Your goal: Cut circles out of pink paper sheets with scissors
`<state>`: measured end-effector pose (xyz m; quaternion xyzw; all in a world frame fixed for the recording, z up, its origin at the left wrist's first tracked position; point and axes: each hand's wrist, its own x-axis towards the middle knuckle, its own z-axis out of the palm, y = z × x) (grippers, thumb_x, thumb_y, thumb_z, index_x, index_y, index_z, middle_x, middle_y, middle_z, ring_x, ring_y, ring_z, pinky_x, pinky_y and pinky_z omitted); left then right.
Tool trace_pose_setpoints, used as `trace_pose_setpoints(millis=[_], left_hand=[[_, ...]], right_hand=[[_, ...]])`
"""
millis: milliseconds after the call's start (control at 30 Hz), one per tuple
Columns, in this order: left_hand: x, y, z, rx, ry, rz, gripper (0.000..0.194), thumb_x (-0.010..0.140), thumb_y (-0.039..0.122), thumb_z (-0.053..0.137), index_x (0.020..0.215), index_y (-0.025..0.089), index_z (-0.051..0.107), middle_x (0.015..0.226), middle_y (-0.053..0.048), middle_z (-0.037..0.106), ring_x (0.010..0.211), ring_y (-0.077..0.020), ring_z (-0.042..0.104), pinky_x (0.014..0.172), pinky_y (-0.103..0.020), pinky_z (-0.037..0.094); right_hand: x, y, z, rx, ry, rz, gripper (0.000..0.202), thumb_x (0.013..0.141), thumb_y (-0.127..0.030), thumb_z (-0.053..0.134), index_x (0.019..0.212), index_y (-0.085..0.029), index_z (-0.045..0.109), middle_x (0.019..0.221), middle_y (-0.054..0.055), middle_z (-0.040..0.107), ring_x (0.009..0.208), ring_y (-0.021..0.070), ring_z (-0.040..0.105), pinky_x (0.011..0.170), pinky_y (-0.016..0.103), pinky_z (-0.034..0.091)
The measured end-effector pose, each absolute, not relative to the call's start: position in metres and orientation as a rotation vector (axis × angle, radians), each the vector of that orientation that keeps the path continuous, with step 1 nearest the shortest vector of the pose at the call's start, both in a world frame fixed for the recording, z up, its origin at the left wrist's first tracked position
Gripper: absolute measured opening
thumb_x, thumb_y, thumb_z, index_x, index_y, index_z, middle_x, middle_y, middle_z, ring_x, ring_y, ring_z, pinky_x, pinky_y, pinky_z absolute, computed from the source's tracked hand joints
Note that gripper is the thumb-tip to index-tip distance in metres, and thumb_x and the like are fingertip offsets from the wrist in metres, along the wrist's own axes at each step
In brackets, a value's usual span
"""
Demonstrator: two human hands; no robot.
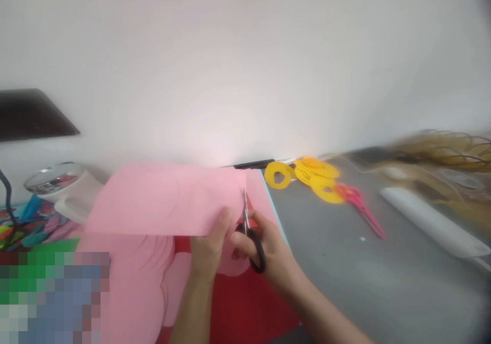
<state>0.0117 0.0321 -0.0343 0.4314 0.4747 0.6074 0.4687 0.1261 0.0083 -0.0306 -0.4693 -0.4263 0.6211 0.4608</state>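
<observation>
The pink sheet [169, 198] is held up just above the surface, pinched at its lower right edge between the thumb and fingers of the left hand [209, 249], which are closed on it. Right beside those fingers, the black-handled scissors [250, 234] are gripped by the right hand [268, 247], fingers closed through the loops, blades pointing up and seemingly nearly shut against the sheet's right edge. A short cut appears to have been started there; most of the sheet looks uncut, so the bulk of the cutting is judged to be left. Below the fingers, rounded pink pieces [153, 277] are seen lying on a red sheet [245, 308], which may be shapes already cut out. Past the right hand, on the grey surface [345, 282], 1 yellow ring [279, 174] and a stack of yellow discs [320, 178] are laid out, with pink scissors [360, 206] touching them and a white roll [429, 221] further out. Left of the fingers, a shiny lidded tub [57, 180] and mixed coloured scraps [30, 226] are visible. The lower left corner is pixelated, the right edge is blurred, and the exact cut line is hidden behind the hands.
</observation>
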Motion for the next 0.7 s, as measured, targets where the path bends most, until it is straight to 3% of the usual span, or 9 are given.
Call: trace_pose_setpoints(millis=[133, 333, 633, 700], left_hand=[[0.011, 0.035, -0.040, 1.020, 1.203, 1.582, 0.024, 0.069, 0.041, 0.076, 0.072, 0.020, 0.065, 0.062, 0.000, 0.062, 0.063, -0.0182, 0.061, 0.065, -0.032, 0.053], [0.015, 0.030, -0.032, 1.038, 1.195, 1.574, 0.023, 0.071, 0.036, 0.073, 0.086, 0.019, 0.070, 0.085, -0.004, 0.072, 0.085, -0.0212, 0.067, 0.083, -0.033, 0.053], [0.012, 0.030, -0.029, 1.055, 1.157, 1.494, 0.019, 0.072, 0.036, 0.073, 0.081, 0.019, 0.072, 0.077, -0.003, 0.071, 0.079, -0.0219, 0.067, 0.079, -0.033, 0.055], [0.011, 0.031, -0.031, 1.059, 1.166, 1.512, 0.021, 0.072, 0.037, 0.074, 0.083, 0.019, 0.072, 0.080, -0.004, 0.072, 0.084, -0.0225, 0.068, 0.084, -0.034, 0.054]], right_hand=[[0.126, 0.009, -0.032, -1.138, -1.050, 1.537, 0.048, 0.065, -0.050, 0.081, 0.088, -0.021, 0.052, 0.060, -0.004, 0.058, 0.058, 0.0166, 0.060, 0.053, 0.026, 0.043], [0.129, 0.009, -0.028, -1.072, -1.077, 1.530, 0.047, 0.065, -0.049, 0.083, 0.090, -0.021, 0.054, 0.066, -0.004, 0.056, 0.060, 0.0129, 0.050, 0.053, 0.023, 0.037], [0.131, 0.009, -0.030, -1.077, -1.080, 1.556, 0.044, 0.069, -0.046, 0.082, 0.091, -0.021, 0.053, 0.071, -0.002, 0.059, 0.064, 0.0137, 0.053, 0.056, 0.024, 0.039], [0.131, 0.009, -0.030, -1.097, -1.088, 1.546, 0.043, 0.069, -0.046, 0.082, 0.090, -0.021, 0.054, 0.071, -0.002, 0.060, 0.065, 0.0142, 0.054, 0.056, 0.024, 0.039]])
